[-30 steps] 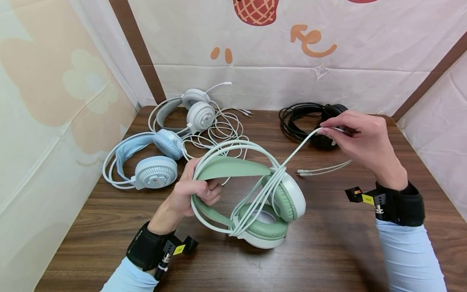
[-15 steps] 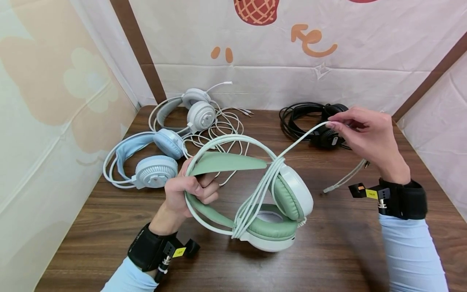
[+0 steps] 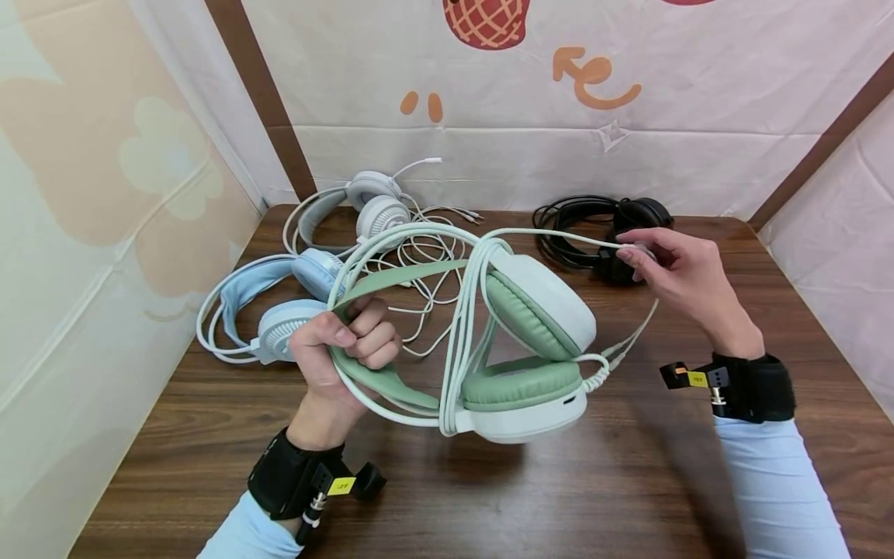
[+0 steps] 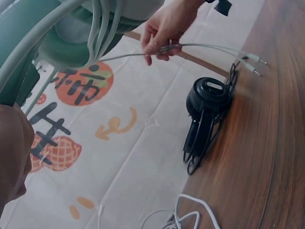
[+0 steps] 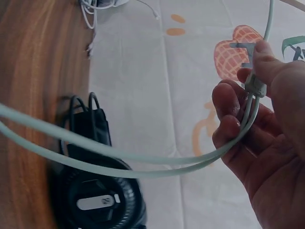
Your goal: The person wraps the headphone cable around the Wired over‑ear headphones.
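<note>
My left hand [image 3: 342, 349] grips the headband of white and green headphones [image 3: 524, 384], held up over the table with the ear cups to the right. Several turns of their pale cable [image 3: 461, 334] wrap across the headband ends beside the ear cups. From these turns one strand runs right to my right hand [image 3: 680, 272], which pinches it between thumb and fingertips. In the right wrist view the pinch is at the cable's splitter [image 5: 255, 85], where two thinner leads begin. The leads end in two plugs [image 4: 257, 71], seen hanging free in the left wrist view.
Blue headphones [image 3: 240, 295] and grey headphones [image 3: 370, 186] with a boom mic lie at the left, white cables [image 3: 433, 291] tangled beside them. Black headphones [image 3: 639, 213] lie at the back right, behind my right hand. Fabric walls [image 3: 517, 171] enclose the wooden table [image 3: 594, 497].
The headphones have tilted, with the ear cups raised and turned. My left hand has shifted left. My right hand moved out and back slightly; the strand now runs nearly level, and its leads have swung.
</note>
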A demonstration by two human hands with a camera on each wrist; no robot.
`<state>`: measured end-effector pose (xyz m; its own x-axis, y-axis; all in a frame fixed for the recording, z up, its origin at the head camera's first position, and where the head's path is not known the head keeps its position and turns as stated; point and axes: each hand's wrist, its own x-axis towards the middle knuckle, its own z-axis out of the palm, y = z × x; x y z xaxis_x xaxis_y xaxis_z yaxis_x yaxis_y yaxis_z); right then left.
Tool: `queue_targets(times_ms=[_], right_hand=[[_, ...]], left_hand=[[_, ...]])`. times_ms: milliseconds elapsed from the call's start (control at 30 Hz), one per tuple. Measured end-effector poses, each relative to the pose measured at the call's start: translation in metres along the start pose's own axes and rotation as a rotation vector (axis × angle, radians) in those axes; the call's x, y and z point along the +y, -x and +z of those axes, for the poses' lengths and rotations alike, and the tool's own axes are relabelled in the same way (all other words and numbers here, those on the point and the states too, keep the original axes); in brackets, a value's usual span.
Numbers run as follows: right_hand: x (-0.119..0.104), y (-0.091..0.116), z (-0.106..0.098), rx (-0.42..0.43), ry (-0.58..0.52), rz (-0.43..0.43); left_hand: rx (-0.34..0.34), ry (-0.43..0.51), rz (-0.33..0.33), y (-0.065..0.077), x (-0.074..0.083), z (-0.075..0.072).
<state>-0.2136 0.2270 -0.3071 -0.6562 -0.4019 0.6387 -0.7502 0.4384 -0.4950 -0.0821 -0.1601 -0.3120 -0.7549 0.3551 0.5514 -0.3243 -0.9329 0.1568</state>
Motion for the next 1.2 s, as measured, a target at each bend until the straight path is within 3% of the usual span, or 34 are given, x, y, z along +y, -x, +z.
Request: queue_targets(times_ms=[167, 333, 500, 667, 800, 933, 1200], right_hand=[[0.004, 0.008, 0.007, -0.033, -0.004, 0.056], [0.008, 0.021, 0.021, -0.091, 0.031, 0.043], [-0.002, 0.032, 0.041, -0.278, 0.093, -0.004], [-0.022, 0.038, 0.053, -0.486, 0.159, -0.021], [-0.042, 0.041, 0.060, -0.593, 0.162, -0.038], [-0.061, 0.045, 0.069, -0.638, 0.187, -0.112], [-0.099, 0.052, 0.089, -0.644, 0.257, -0.279]], left_hand=[[0.039, 0.014, 0.044, -0.001, 0.001, -0.001], [0.110, 0.096, 0.088, 0.000, 0.005, -0.003], [0.208, 0.140, 0.144, 0.001, 0.010, -0.005], [0.255, 0.151, 0.182, 0.002, 0.013, -0.008], [0.297, 0.157, 0.221, 0.001, 0.015, -0.008], [0.330, 0.156, 0.243, -0.001, 0.017, -0.009], [0.370, 0.141, 0.266, -0.006, 0.017, -0.011]])
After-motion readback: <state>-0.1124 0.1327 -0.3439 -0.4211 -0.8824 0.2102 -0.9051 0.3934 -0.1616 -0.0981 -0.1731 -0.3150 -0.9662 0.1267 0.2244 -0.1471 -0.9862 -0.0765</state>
